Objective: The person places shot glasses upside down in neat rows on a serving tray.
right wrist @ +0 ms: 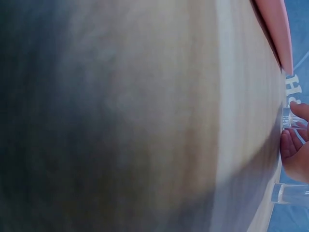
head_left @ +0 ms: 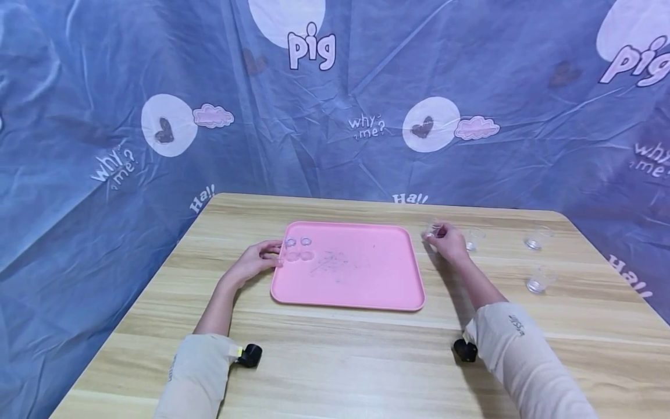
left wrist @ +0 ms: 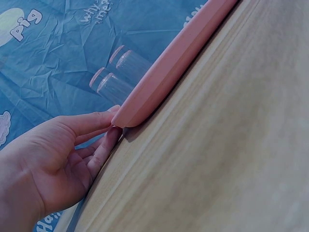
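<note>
A clear glass (head_left: 433, 228), pinched on the bench (head_left: 335, 361) by the right hand (head_left: 449, 242), could be dropped if gripped loosely (the left hand (head_left: 256, 262), fingers (left wrist: 89, 123) extended, steadies the tray (head_left: 366, 279)).

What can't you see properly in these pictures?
- Right wrist view: a dark blur covers most of the light wooden table; the right hand and the small clear glass cup it pinches are cut off by the right edge.
- Left wrist view: the raised rim of the flat pink plastic tray hides its inside and the bases of the two clear glasses on it; the left hand touches its corner.
- Head view: the scattered clear cups are too small to tell whether they are empty.
</note>
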`<move>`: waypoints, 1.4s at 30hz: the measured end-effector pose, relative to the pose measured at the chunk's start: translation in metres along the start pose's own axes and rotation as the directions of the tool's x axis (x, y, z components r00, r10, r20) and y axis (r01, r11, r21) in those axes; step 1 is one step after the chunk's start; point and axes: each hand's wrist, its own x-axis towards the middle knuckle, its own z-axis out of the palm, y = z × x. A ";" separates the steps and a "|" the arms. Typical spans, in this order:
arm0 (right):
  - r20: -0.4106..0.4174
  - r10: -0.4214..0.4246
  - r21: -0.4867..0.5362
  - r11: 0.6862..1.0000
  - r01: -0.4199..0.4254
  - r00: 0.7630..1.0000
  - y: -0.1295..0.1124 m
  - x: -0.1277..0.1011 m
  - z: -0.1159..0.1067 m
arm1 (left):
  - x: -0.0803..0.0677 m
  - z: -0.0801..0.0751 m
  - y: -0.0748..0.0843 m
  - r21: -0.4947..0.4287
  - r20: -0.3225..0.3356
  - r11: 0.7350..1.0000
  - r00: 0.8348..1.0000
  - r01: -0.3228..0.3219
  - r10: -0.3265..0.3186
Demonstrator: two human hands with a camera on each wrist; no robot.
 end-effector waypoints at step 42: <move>-0.015 -0.121 -0.046 0.992 0.120 0.993 -0.003 -0.003 -0.006 | 0.001 -0.001 -0.003 0.014 -0.004 1.000 1.000 0.000 0.000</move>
